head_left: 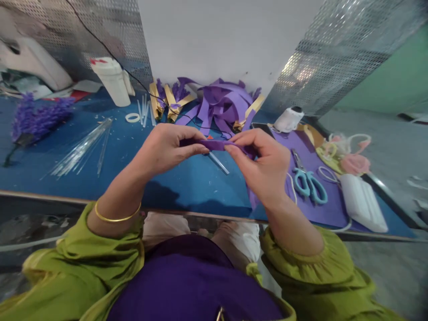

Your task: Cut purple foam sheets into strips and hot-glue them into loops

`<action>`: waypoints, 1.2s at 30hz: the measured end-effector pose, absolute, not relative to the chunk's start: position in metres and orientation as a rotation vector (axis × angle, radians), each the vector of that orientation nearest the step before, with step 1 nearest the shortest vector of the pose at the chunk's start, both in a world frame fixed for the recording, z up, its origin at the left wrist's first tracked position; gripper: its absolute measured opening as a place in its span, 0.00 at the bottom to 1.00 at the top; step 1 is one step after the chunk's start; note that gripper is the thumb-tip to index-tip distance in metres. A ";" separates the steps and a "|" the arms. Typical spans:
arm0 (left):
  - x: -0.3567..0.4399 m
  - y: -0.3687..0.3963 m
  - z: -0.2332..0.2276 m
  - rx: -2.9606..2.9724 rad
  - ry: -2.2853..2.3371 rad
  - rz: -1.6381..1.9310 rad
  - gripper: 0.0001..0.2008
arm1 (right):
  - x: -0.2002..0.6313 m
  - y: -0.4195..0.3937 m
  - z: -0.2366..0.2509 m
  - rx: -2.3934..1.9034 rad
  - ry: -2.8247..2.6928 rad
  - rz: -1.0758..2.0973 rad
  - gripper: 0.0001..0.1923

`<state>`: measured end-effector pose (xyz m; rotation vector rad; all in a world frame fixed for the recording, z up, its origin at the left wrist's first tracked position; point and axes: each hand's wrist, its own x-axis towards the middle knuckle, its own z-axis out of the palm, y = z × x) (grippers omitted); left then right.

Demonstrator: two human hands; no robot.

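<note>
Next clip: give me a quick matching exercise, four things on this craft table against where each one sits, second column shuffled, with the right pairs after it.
Things:
1. purple strip
2. scissors
3. white bottle
4. purple tufted bundle

Places:
A. far left of the blue table
B. lying on the purple sheet at the right
C. held between the left hand and right hand
D. standing at the back left, near the mesh panel

Pairs: 1-C, 2-B, 3-D, 4-A

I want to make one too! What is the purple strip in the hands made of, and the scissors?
The purple strip, pinched between the left hand and right hand, looks like thin matte paper or foam sheet: it bends softly without shine. The scissors have smooth teal handles, probably plastic, with grey blades that look like metal.
</note>
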<state>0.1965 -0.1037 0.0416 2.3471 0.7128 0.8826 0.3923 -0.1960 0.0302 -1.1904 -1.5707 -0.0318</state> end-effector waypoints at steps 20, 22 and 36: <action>0.188 -0.058 0.000 2.527 0.588 0.900 0.12 | 0.401 -0.157 -0.009 -1.157 -1.860 -0.112 0.05; 0.188 -0.055 -0.001 2.547 0.596 0.893 0.12 | 0.403 -0.156 -0.008 -1.175 -1.843 -0.093 0.05; 0.183 -0.050 -0.005 2.700 0.656 0.942 0.10 | 0.412 -0.149 -0.008 -1.249 -1.839 -0.059 0.07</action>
